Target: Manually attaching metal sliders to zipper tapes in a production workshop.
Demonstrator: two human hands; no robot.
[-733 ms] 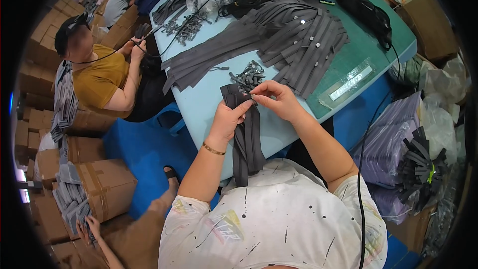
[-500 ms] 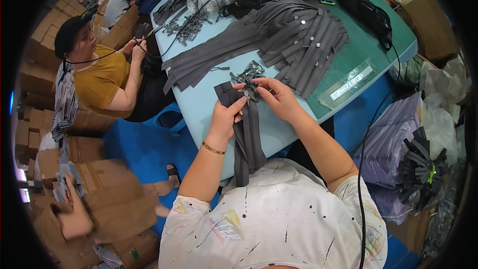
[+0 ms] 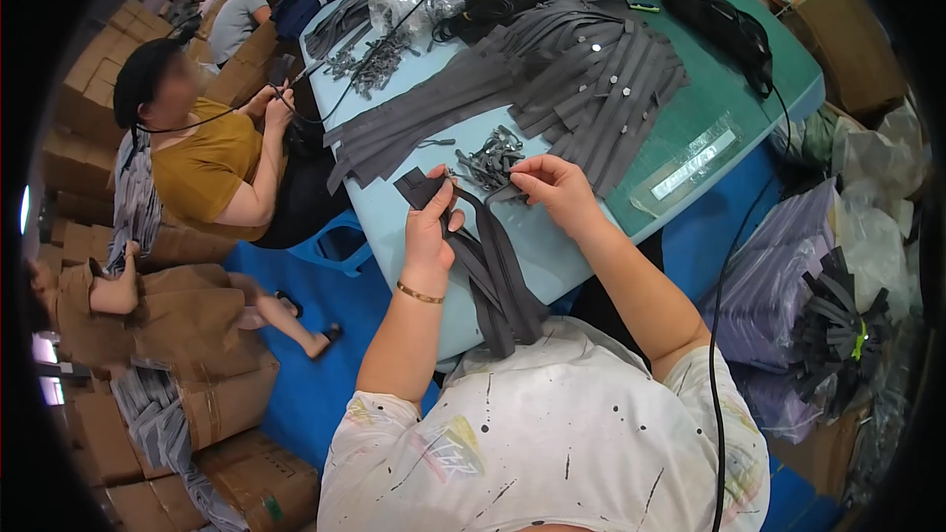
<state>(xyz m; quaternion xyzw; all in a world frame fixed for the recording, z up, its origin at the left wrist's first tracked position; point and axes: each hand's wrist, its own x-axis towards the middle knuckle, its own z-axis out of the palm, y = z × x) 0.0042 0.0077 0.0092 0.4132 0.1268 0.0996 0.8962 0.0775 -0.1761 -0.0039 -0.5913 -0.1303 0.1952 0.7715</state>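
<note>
My left hand point(image 3: 432, 227) is closed around a bundle of dark grey zipper tapes point(image 3: 498, 276), whose long ends hang over the table's near edge toward my shirt. Their short upper ends stick out past my thumb, where a small metallic piece shows by the fingertip. My right hand point(image 3: 560, 192) pinches at the edge of a small pile of zipper sliders point(image 3: 490, 160) with dark pulls. What looks like one slider sits at its fingertips, partly hidden. A single loose slider point(image 3: 437, 143) lies left of the pile.
Long grey zipper tapes point(image 3: 424, 113) fan across the light blue table point(image 3: 394, 281), beside a green mat point(image 3: 729, 89). More sliders point(image 3: 374, 64) lie farther back. A black pouch point(image 3: 719, 30) rests at right. A co-worker point(image 3: 212, 153) sits at left; another person point(image 3: 168, 310) is among cartons.
My hands have drawn apart: the left moved left with the zipper tapes, the right stayed by the slider pile. At lower left, the other person has shifted and stands more upright.
</note>
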